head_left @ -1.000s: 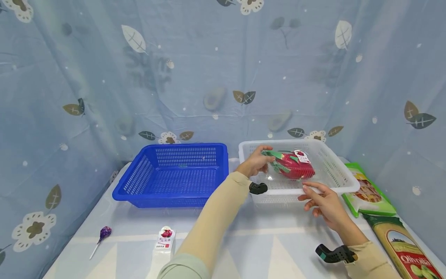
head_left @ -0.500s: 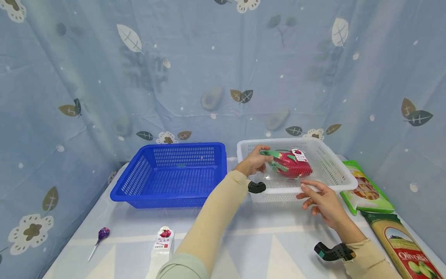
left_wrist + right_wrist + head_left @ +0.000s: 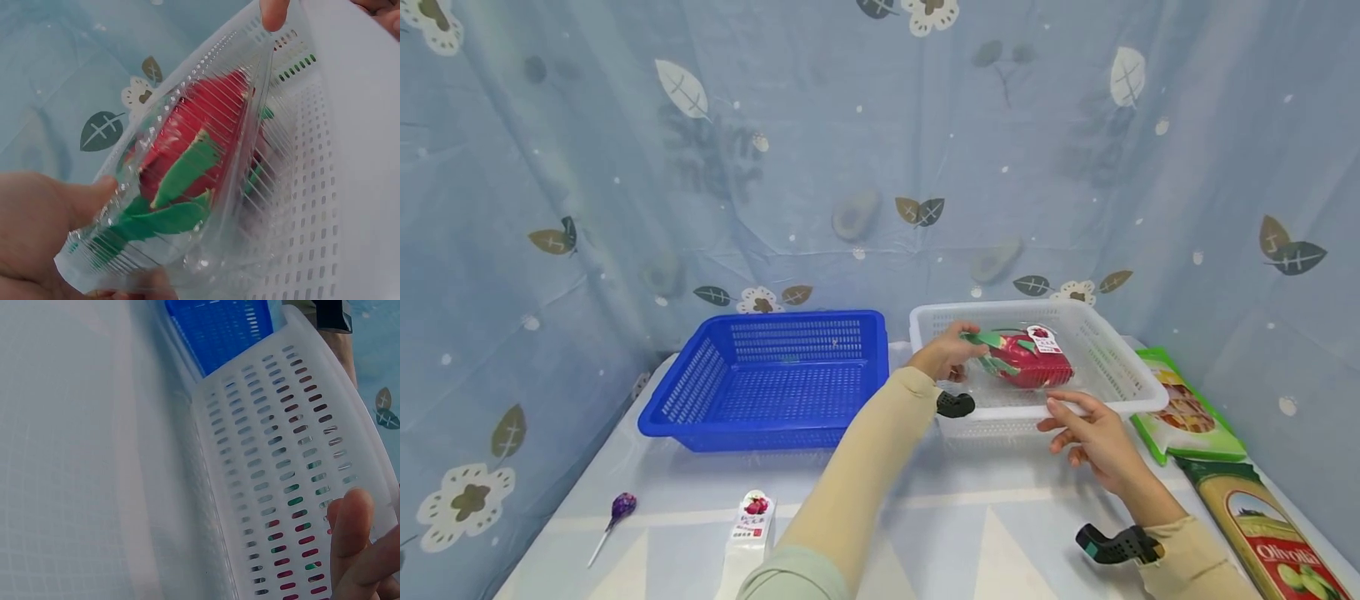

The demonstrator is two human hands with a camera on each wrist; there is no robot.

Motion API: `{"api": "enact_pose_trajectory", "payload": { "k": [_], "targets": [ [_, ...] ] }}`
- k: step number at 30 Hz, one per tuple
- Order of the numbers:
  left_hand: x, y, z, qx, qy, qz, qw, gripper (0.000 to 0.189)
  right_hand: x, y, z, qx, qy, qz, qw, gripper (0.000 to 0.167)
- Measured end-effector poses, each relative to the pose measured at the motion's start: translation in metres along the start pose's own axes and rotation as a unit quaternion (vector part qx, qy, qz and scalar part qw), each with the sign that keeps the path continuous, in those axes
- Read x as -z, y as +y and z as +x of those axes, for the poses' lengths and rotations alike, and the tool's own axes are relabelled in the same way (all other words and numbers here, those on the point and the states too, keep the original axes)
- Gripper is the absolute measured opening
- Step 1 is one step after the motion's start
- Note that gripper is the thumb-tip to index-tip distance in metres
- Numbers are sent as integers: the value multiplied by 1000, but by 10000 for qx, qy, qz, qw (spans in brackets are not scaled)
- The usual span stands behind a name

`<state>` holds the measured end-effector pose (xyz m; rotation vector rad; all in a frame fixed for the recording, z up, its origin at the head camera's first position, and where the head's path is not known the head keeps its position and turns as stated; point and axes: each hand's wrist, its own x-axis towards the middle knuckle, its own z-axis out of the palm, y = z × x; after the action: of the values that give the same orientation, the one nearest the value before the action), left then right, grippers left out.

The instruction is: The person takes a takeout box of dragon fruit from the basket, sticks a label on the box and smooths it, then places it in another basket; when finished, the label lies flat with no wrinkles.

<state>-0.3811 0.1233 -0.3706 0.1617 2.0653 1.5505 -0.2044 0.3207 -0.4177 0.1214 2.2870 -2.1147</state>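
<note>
A clear plastic box of dragon fruit (image 3: 1033, 367), red with green scales and a white label, is inside the white basket (image 3: 1123, 342). My left hand (image 3: 951, 352) grips its left end; in the left wrist view the thumb (image 3: 94, 197) lies on the lid, with fingers underneath. At the basket's front rim is my right hand (image 3: 1093, 437), fingers loosely bent. In the left wrist view one of its fingertips (image 3: 274, 15) is right at the box's far corner. The right wrist view shows the right fingers (image 3: 353, 525) outside the slotted wall.
To the left stands a blue basket (image 3: 797, 387). A lollipop (image 3: 617, 517) and a white carton with a dragon fruit label (image 3: 752, 525) are in front. On the right lie a green food packet (image 3: 1187, 408) and an Olivoilà packet (image 3: 1262, 525).
My left hand has dipped slightly, lowering the box's left end within the white basket. The right hand stays at the front rim. The view has shifted a little.
</note>
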Motion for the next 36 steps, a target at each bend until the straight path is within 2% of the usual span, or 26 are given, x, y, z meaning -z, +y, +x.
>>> {"api": "enact_pose_trajectory", "payload": {
  "k": [10,13,17,20,25,30,36],
  "targets": [
    [-5,2,-13,-47,273,454,9986,44,1,3,0,19,25,59,10000,20],
    [-6,2,-14,40,390,559,9977,44,1,3,0,23,26,23,10000,18],
    [-7,3,-11,129,525,706,9960,45,0,3,0,29,84,-73,9999,27],
    [-8,5,-8,177,546,759,9955,47,0,3,0,10,110,-93,9999,35],
    [-7,7,-12,180,423,775,9959,53,0,2,-1,-31,101,-115,9999,39],
    [-2,9,-19,22,239,785,9966,61,0,1,-2,-97,78,-151,9998,38],
    [3,17,-35,-625,32,1165,9912,66,2,-1,-1,-128,38,-251,9996,32]
  ]
}}
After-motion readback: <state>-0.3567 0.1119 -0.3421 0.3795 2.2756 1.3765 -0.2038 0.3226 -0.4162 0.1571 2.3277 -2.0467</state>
